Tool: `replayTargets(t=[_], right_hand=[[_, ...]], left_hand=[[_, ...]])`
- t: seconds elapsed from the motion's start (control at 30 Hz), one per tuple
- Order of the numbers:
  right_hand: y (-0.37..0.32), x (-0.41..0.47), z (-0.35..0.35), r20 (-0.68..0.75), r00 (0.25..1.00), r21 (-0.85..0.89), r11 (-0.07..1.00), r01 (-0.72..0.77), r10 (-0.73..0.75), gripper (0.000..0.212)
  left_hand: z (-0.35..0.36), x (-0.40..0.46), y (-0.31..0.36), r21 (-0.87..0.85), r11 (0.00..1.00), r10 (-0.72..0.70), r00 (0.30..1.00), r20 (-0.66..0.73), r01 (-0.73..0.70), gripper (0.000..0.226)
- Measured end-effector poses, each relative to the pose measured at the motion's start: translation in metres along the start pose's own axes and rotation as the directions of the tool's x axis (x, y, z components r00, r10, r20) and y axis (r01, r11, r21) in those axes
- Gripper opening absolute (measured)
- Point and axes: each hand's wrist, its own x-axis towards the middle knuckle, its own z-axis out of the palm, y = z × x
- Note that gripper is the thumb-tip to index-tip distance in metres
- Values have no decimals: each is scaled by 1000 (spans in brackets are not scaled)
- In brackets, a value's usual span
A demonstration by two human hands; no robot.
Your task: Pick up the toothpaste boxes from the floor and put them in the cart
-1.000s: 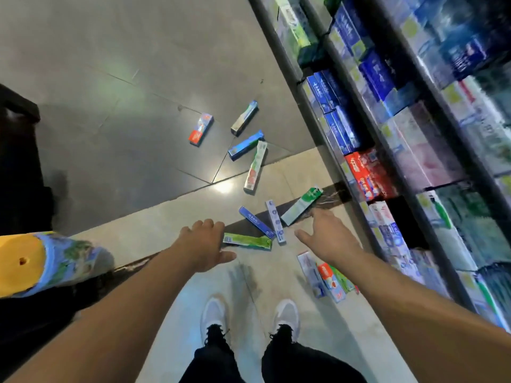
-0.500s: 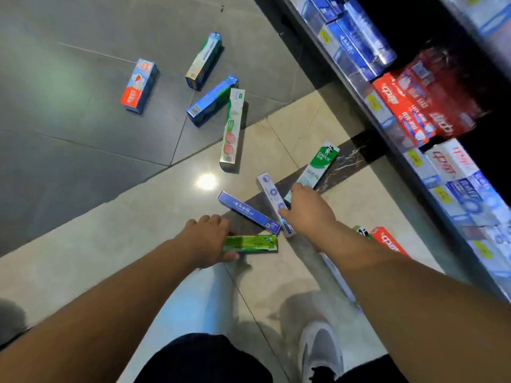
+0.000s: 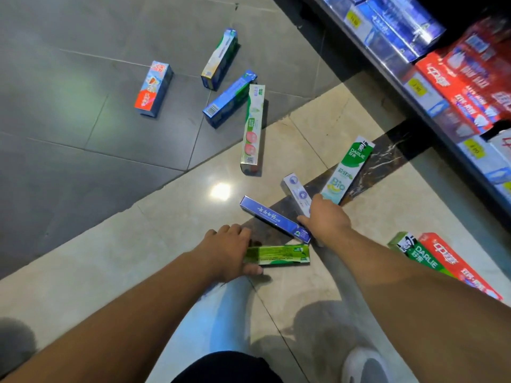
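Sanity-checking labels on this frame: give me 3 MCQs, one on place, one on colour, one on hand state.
1. The red and blue box lies on:
A. dark grey tile
B. the shelf
C. a shoe

2. The box under the left hand is:
A. red
B. green
C. white

3. The right hand is:
A. raised, holding nothing
B. inside the shelf
C. down on the pale lilac box

Answers:
1 A, it sits on the grey floor, far left.
2 B, the green box sticks out from the fingers.
3 C, fingers rest on that box's near end.
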Motion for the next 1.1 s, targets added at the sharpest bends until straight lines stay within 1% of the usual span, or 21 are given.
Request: replayTargets(t=[0.1, 0.17, 0.2, 0.23, 0.27, 0.33, 0.37, 0.43, 0.53, 0.6, 0.7, 0.77, 0.8, 0.87, 0.9, 0.93, 0.97, 1.0, 1.03, 1.07, 1.1], right_hand=[[0, 5, -7, 9, 1000, -40, 999, 1, -1, 25], [3, 4, -27, 72, 997, -74, 996, 45, -40, 29], [5, 4, -41, 107, 992, -55, 996, 66, -60, 33], [7, 2, -56, 141, 987, 22, 997, 75, -77, 34], [12, 0, -70, 178, 980, 173, 983, 56, -88, 32], [20, -7, -96, 252, 961, 491, 871, -22, -117, 26], [23, -11, -106, 272, 952, 574, 818, -45, -139, 23], [31, -16, -120, 267, 951, 620, 783, -45, -156, 18], [38, -23, -130, 264, 952, 636, 770, -54, -152, 17], [42, -29, -132, 285, 946, 625, 778, -60, -156, 17], [49, -32, -134, 310, 938, 619, 782, -74, -156, 24], [51, -31, -135, 302, 943, 615, 785, -79, -142, 27], [52, -30, -135, 290, 948, 624, 777, -82, -133, 25], [49, -31, -136, 267, 958, 641, 762, -94, -107, 24], [46, -32, -136, 252, 964, 650, 753, -105, -83, 26], [42, -35, -136, 231, 971, 666, 738, -112, -61, 30], [38, -39, -137, 206, 978, 681, 724, -111, -43, 33], [33, -45, -141, 179, 983, 692, 715, -102, -33, 37], [29, -52, -145, 158, 987, 697, 710, -95, -24, 40], [26, -62, -152, 147, 989, 706, 702, -92, -18, 42], [23, -74, -162, 145, 989, 715, 693, -91, -19, 44]], left_hand=[[-1, 3, -7, -7, 1000, -17, 1000, -15, 17, 84], [0, 8, -9, -18, 1000, -23, 999, -23, 23, 87], [2, 12, -9, -24, 999, -24, 999, -26, 24, 88], [5, 16, -8, -30, 999, -25, 999, -25, 24, 89], [8, 20, -6, -34, 999, -25, 999, -24, 24, 89], [14, 29, 0, -30, 999, -14, 1000, -27, 14, 92], [16, 33, 4, -20, 1000, -4, 999, -33, 3, 93], [23, 42, 13, 15, 999, 33, 999, -42, -32, 94], [34, 54, 20, 81, 995, 64, 998, -24, -62, 95], [42, 59, 25, 106, 994, 44, 998, -37, -40, 85], [45, 59, 31, 142, 990, 4, 992, -124, 14, 48], [42, 54, 30, 76, 997, -21, 989, -143, 32, 40], [37, 50, 27, -2, 999, -37, 989, -144, 37, 38], [22, 39, 17, -245, 968, -86, 984, -157, 45, 36], [12, 31, 12, -391, 918, -130, 979, -158, 59, 36], [1, 23, 7, -556, 827, -192, 970, -149, 78, 35], [-13, 14, 3, -729, 678, -259, 959, -118, 94, 34], [-29, 3, 0, -870, 484, -316, 946, -74, 93, 33], [-45, -9, 0, -955, 288, -359, 933, -33, 77, 32], [-63, -22, 1, -990, 132, -380, 925, -5, 49, 30], [-81, -36, 4, -999, 29, -385, 923, 7, 20, 29]])
